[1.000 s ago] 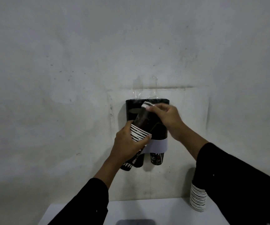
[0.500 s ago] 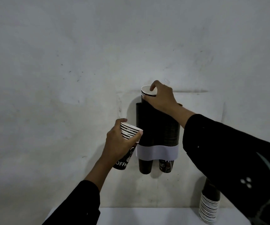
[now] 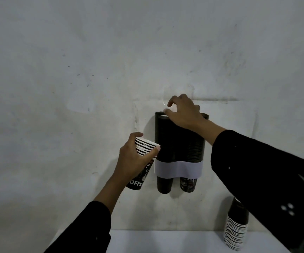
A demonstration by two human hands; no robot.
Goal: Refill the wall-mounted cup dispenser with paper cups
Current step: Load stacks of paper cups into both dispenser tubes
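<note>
Paper, nested and striped at the rims, filled your left hand (image 3: 135, 162): you gripped a short stack of coffee cups (image 3: 142, 162) just beside the left tube of the wall-mounted cup dispenser (image 3: 178, 143), fingers and thumb curled round it. To its right, your right hand (image 3: 183, 114) sat on top of that left tube, fingers arched over a white cup rim (image 3: 164, 116) that showed only as a sliver at the mouth. Whether you pinched that rim or merely pressed it I could not tell. Below the pale band (image 3: 178, 168), one cup bottom poked out of each tube. Farther right, a spare stack of cups (image 3: 236, 229) stood on the white tabletop (image 3: 165, 241).

Trouble, judging from this, could come from pushing the load down off-centre: the cups might jam in the tube, or a hard shove might drive the lowest one out through the bottom (nothing was waiting under it). Your loose left-hand stack could also slide apart if tilted.

Your right sleeve (image 3: 257, 170) covered the top of the spare stack, the wrist masked the right tube's mouth, and the dim light hid how full either tube was.
</note>
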